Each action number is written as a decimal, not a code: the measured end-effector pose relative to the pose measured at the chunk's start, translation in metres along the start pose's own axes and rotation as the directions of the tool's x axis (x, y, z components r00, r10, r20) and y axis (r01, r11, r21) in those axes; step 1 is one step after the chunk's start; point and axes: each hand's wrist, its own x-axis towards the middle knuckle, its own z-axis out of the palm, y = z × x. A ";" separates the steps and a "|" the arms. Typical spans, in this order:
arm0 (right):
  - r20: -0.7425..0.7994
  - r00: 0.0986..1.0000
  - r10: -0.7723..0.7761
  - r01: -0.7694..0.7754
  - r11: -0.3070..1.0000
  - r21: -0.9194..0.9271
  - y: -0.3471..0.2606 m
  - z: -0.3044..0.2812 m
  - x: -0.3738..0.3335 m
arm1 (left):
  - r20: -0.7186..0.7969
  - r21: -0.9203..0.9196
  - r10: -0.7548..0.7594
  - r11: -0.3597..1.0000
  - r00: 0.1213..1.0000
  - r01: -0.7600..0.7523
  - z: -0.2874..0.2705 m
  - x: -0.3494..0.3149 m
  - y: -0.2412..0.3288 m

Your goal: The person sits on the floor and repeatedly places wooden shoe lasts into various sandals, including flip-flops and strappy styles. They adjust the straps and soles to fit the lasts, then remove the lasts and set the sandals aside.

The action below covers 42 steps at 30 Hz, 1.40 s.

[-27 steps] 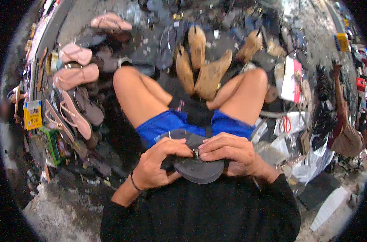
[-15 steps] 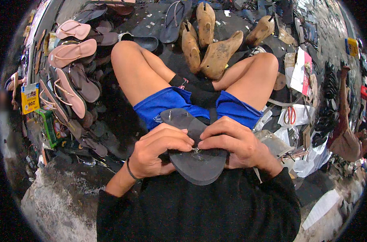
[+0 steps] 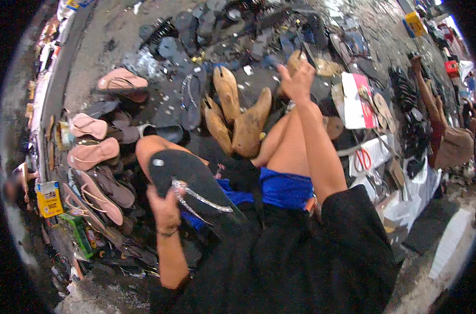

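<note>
The littered grey floor (image 3: 104, 39) spread out beyond my hands. One black sandal (image 3: 195, 179) with silvery straps (image 3: 201, 197) was in my left hand (image 3: 165, 209), which gripped it at one edge. Held from that side alone, I judged, it could have tipped or slid loose. My right hand (image 3: 298, 85) was stretched ahead, close by one wooden foot (image 3: 294, 60); blur kept me from telling whether its fingers were open or closed on anything. A careless reach could have toppled that foot. Three more wooden feet (image 3: 251, 125) stood left of it, making four. Left of my left hand were at least four pink sandals (image 3: 93, 153) and one yellow box (image 3: 49, 199); right of my right hand, one pair of red-handled scissors (image 3: 359, 159).
</note>
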 end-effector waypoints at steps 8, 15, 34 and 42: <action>0.714 0.586 0.382 -0.809 0.226 0.543 0.032 0.003 -0.009 | 0.426 -0.590 -0.160 0.697 0.891 0.407 0.086 0.015 -0.019; 0.954 0.238 -0.184 -0.962 -0.180 0.205 -0.116 -0.232 -0.128 | 0.206 -0.679 -0.195 0.677 0.959 0.284 0.048 0.061 -0.060; 0.824 0.406 -0.395 0.113 0.917 0.383 -0.238 -0.242 -0.182 | 0.152 -0.949 -0.204 0.243 0.967 0.201 0.046 -0.003 -0.078; 0.694 0.570 -0.440 0.187 0.892 0.412 -0.260 -0.183 -0.199 | 0.175 -0.952 -0.138 0.229 0.975 0.203 0.046 0.004 -0.090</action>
